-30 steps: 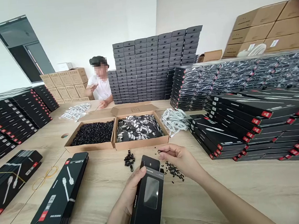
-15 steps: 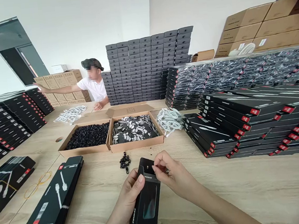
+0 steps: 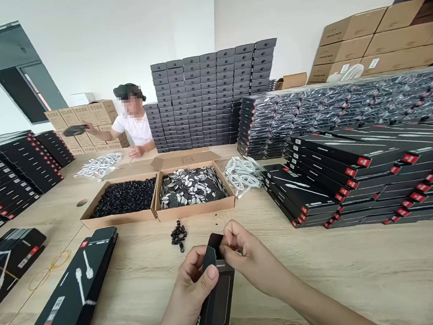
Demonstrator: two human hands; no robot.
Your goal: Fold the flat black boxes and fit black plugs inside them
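A slim black cardboard box (image 3: pixel 219 305) with a clear window stands tilted in front of me, its top end open. My left hand (image 3: pixel 193 287) is wrapped round its left side, thumb on the front near the top. My right hand (image 3: pixel 244 254) is at the open end, thumb and forefinger pinched at the right edge of the box's flap; the fingertips are partly hidden. A small heap of black clips (image 3: pixel 179 236) lies on the table just beyond the box.
Flat printed boxes (image 3: pixel 72 299) lie stacked on the left. Beyond are a carton of small black parts (image 3: pixel 124 198), a carton of black-and-white discs (image 3: pixel 193 185) and white cables (image 3: pixel 242 174). Packed boxes (image 3: pixel 304 195) are piled on the right. A co-worker (image 3: pixel 136 127) sits across the table.
My left thumb has shifted and the box's top flap has bent, showing a darker opening. My right fingers stay at the top edge. The co-worker now holds a dark object in the outstretched hand.
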